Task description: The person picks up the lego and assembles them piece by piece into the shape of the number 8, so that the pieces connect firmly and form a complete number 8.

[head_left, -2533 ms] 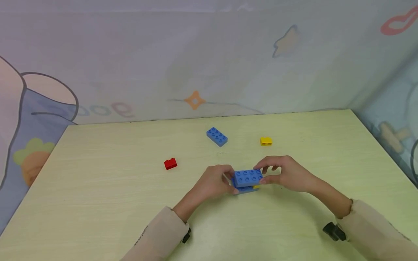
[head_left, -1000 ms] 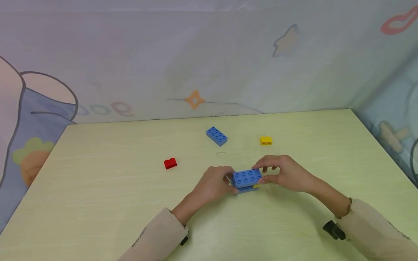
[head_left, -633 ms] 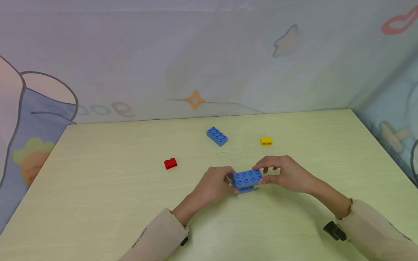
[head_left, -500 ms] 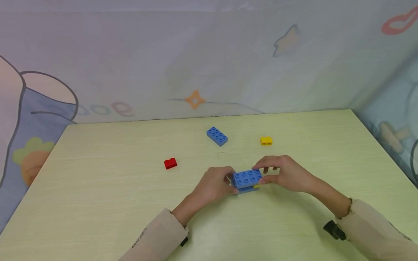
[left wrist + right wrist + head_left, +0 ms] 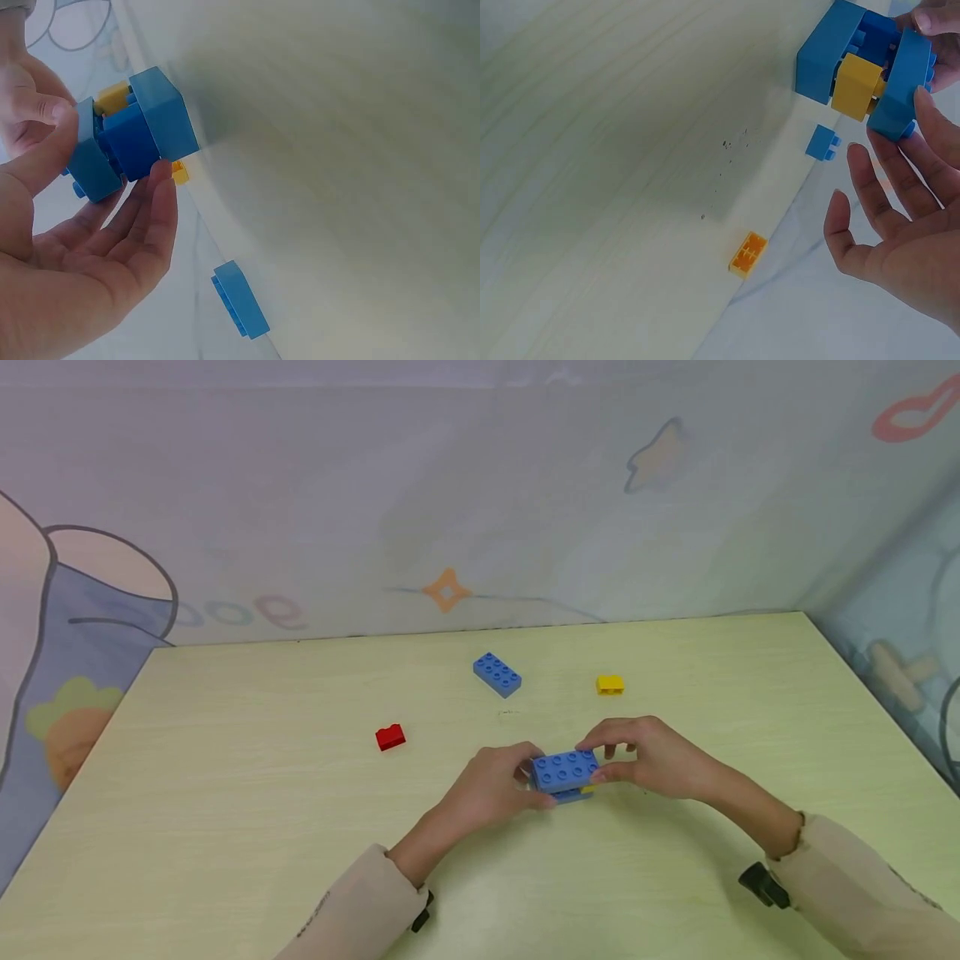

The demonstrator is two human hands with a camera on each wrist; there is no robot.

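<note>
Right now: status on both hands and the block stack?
Left hand and right hand grip the block stack at opposite ends. Stack: blue top and bottom, yellow between, on table. Loose blue brick, yellow brick, red brick lie apart.

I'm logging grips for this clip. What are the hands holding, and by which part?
Both hold the stacked blue brick assembly on the table: the left hand pinches its left end, and the right hand grips its right end, where a yellow brick sits between the blue ones.

A child's playroom: cartoon-printed wall [image 5: 225, 527] (carrot, stars) behind a table [image 5: 225, 793] strewn with toy bricks [image 5: 497, 674].
</note>
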